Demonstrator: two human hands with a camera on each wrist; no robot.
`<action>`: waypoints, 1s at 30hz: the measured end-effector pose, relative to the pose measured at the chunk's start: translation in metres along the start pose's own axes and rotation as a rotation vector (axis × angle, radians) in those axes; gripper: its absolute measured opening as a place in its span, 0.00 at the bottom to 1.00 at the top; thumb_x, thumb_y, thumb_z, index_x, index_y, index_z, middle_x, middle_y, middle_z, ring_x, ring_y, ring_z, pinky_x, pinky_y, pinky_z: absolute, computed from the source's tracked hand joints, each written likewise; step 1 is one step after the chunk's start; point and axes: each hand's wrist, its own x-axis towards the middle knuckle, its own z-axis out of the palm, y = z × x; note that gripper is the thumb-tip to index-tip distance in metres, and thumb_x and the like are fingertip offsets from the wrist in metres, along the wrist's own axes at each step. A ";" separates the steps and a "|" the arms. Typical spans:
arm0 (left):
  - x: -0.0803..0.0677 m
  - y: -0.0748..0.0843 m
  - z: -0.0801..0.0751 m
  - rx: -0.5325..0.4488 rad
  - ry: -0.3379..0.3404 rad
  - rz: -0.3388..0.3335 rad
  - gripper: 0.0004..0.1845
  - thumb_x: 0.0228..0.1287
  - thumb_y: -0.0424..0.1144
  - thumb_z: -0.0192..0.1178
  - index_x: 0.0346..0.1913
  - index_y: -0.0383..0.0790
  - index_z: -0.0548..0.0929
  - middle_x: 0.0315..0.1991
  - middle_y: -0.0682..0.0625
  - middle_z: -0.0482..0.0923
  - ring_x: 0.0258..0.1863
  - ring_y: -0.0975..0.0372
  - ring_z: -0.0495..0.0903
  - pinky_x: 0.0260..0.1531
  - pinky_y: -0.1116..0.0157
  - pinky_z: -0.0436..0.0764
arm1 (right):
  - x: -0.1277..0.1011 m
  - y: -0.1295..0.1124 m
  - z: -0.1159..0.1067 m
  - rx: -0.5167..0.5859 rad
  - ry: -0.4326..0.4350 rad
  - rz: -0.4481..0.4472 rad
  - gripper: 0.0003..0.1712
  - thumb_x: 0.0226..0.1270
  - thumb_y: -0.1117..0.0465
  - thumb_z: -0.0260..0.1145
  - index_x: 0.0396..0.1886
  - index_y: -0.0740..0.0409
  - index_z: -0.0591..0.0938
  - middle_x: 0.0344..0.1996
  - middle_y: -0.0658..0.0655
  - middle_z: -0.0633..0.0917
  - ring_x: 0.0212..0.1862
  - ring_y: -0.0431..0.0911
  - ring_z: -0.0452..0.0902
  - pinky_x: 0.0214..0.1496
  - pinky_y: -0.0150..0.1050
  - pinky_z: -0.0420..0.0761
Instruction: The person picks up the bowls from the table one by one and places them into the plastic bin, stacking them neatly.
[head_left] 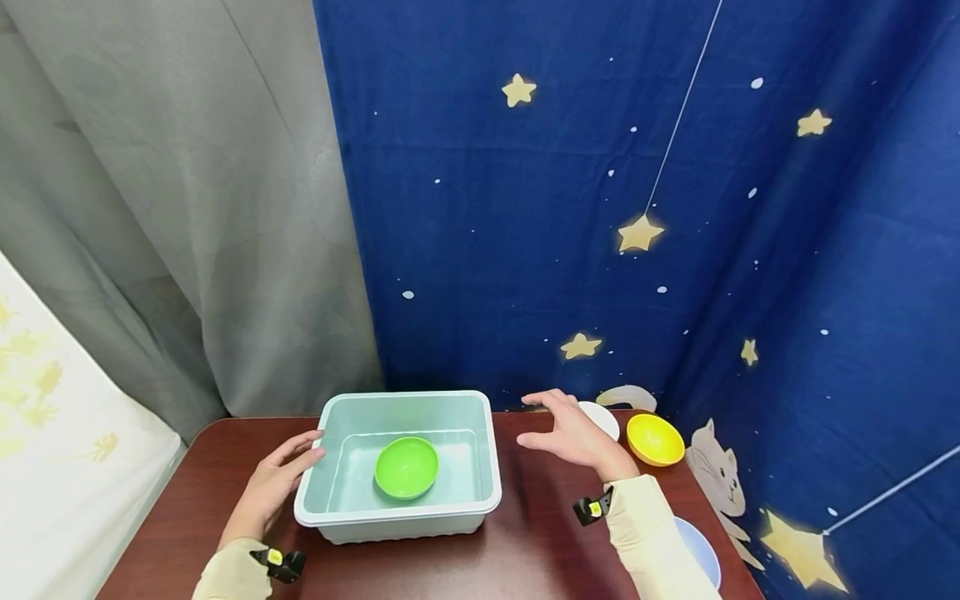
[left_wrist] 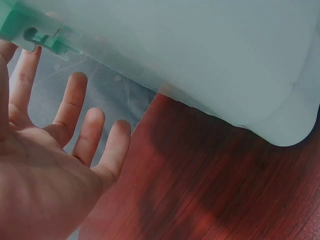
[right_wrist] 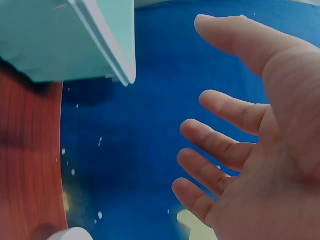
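A pale teal plastic tub (head_left: pixel 491 467) stands on the dark red wooden table (head_left: pixel 525 550), with a green bowl (head_left: pixel 406 467) inside it. My left hand (head_left: pixel 273 483) lies open at the tub's left rim, fingertips at or just by the edge; the left wrist view shows the fingers (left_wrist: pixel 75 112) spread straight below the tub's wall (left_wrist: pixel 200 55). My right hand (head_left: pixel 570 433) hovers open to the right of the tub, holding nothing. In the right wrist view its fingers (right_wrist: pixel 220 145) are spread and the tub's corner (right_wrist: pixel 85 40) is at upper left.
A white dish (head_left: pixel 603 417) sits just behind the right hand and a yellow bowl (head_left: pixel 654 438) to its right. A pale blue plate (head_left: pixel 701 546) lies near the table's right front edge. Blue starry cloth and a grey curtain hang close behind.
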 end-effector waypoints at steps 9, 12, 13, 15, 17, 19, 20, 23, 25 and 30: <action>0.000 0.000 0.000 -0.002 -0.007 -0.011 0.38 0.65 0.60 0.67 0.74 0.50 0.71 0.73 0.45 0.64 0.45 0.77 0.79 0.46 0.70 0.82 | -0.026 0.020 -0.010 -0.045 0.048 0.079 0.40 0.60 0.39 0.75 0.69 0.48 0.76 0.68 0.55 0.76 0.70 0.55 0.68 0.70 0.60 0.72; -0.001 0.000 -0.001 0.004 -0.011 -0.014 0.38 0.65 0.60 0.66 0.75 0.51 0.70 0.72 0.47 0.65 0.46 0.77 0.79 0.46 0.71 0.82 | -0.034 0.028 -0.013 -0.040 0.058 0.099 0.42 0.59 0.39 0.76 0.70 0.49 0.75 0.69 0.55 0.76 0.70 0.57 0.66 0.70 0.62 0.70; -0.001 0.000 -0.001 0.008 -0.012 -0.013 0.39 0.65 0.61 0.66 0.75 0.51 0.70 0.70 0.48 0.67 0.46 0.77 0.79 0.46 0.71 0.82 | -0.036 0.030 -0.015 -0.034 0.062 0.108 0.43 0.58 0.39 0.76 0.70 0.49 0.74 0.69 0.56 0.75 0.71 0.58 0.66 0.70 0.62 0.70; -0.001 0.000 -0.001 0.015 -0.013 -0.010 0.39 0.65 0.61 0.66 0.75 0.51 0.69 0.67 0.51 0.69 0.46 0.77 0.79 0.46 0.71 0.82 | -0.042 0.035 -0.017 -0.034 0.069 0.129 0.44 0.57 0.39 0.77 0.70 0.50 0.74 0.71 0.57 0.74 0.71 0.59 0.65 0.69 0.63 0.70; 0.000 0.001 -0.001 0.016 -0.016 -0.005 0.39 0.65 0.61 0.66 0.75 0.51 0.70 0.64 0.53 0.70 0.47 0.76 0.80 0.46 0.71 0.82 | -0.047 0.039 -0.020 -0.034 0.084 0.149 0.45 0.56 0.39 0.77 0.70 0.50 0.74 0.72 0.60 0.73 0.70 0.60 0.66 0.68 0.62 0.71; 0.000 0.002 -0.001 0.012 -0.013 -0.006 0.39 0.65 0.61 0.66 0.74 0.51 0.70 0.63 0.54 0.70 0.47 0.76 0.80 0.46 0.71 0.82 | -0.052 0.042 -0.023 -0.040 0.096 0.159 0.45 0.56 0.39 0.77 0.70 0.52 0.74 0.71 0.63 0.72 0.69 0.61 0.67 0.67 0.61 0.72; -0.001 0.002 -0.001 0.010 -0.011 -0.007 0.38 0.65 0.61 0.66 0.74 0.51 0.70 0.63 0.54 0.70 0.46 0.76 0.80 0.46 0.70 0.83 | -0.054 0.044 -0.023 -0.045 0.101 0.161 0.45 0.56 0.39 0.77 0.70 0.52 0.74 0.71 0.64 0.72 0.68 0.61 0.68 0.66 0.61 0.73; -0.001 0.003 -0.002 0.009 -0.010 -0.009 0.38 0.65 0.61 0.66 0.74 0.51 0.70 0.63 0.54 0.70 0.46 0.76 0.80 0.46 0.71 0.82 | -0.060 0.049 -0.025 -0.046 0.119 0.171 0.46 0.56 0.39 0.78 0.70 0.54 0.74 0.69 0.65 0.73 0.67 0.62 0.68 0.66 0.61 0.73; -0.002 0.003 -0.002 0.010 -0.010 -0.013 0.39 0.64 0.62 0.67 0.74 0.52 0.70 0.63 0.53 0.70 0.46 0.76 0.80 0.46 0.71 0.82 | -0.063 0.052 -0.025 -0.045 0.126 0.184 0.46 0.56 0.39 0.78 0.70 0.54 0.74 0.69 0.65 0.74 0.67 0.62 0.67 0.66 0.61 0.73; -0.003 0.003 -0.001 0.015 -0.013 -0.022 0.40 0.64 0.62 0.66 0.75 0.52 0.69 0.72 0.46 0.65 0.46 0.80 0.78 0.47 0.72 0.82 | -0.071 0.060 -0.025 -0.040 0.140 0.217 0.47 0.56 0.40 0.78 0.70 0.57 0.74 0.67 0.65 0.75 0.66 0.62 0.66 0.67 0.62 0.70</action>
